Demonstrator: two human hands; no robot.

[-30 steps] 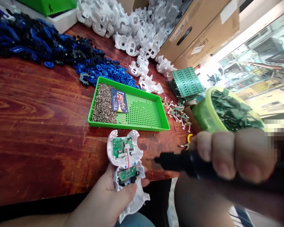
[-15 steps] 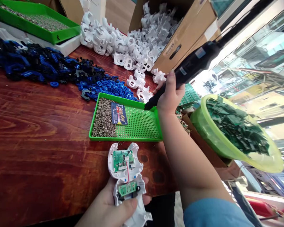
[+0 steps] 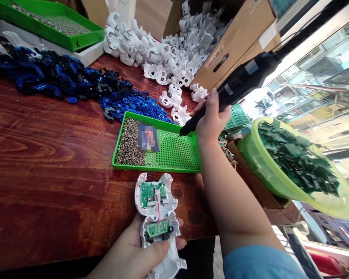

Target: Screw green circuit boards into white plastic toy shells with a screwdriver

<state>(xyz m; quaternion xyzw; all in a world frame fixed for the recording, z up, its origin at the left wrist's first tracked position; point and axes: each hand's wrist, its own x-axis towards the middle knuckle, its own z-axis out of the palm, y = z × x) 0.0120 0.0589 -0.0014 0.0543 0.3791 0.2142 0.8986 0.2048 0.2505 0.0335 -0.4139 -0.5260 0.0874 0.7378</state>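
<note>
My left hand (image 3: 145, 248) grips a white plastic housing (image 3: 174, 257) near the table's front edge, thumb across its inside. A small green circuit board (image 3: 158, 228) sits in this half. The other half (image 3: 139, 207) lies open above it, with a larger green board (image 3: 148, 195); red and white wires join the two. My right hand (image 3: 211, 120) is wrapped around a black electric screwdriver (image 3: 235, 87) that slants down to the left. Its thin bit points into a green perforated tray (image 3: 157, 169). Many small screws (image 3: 130, 141) fill the tray's left side, beside a blurred card (image 3: 148, 137).
Blue and black plastic parts (image 3: 61, 75) lie heaped at back left, near another green screw tray (image 3: 88, 37). White shells (image 3: 145, 48) spill from a cardboard box (image 3: 235, 38). At right, a yellow-green basin (image 3: 250, 155) holds green boards (image 3: 296, 159).
The view has shifted slightly, so the table items sit a little farther right. The screwdriver bit stays over the tray, and both hands keep their holds.
</note>
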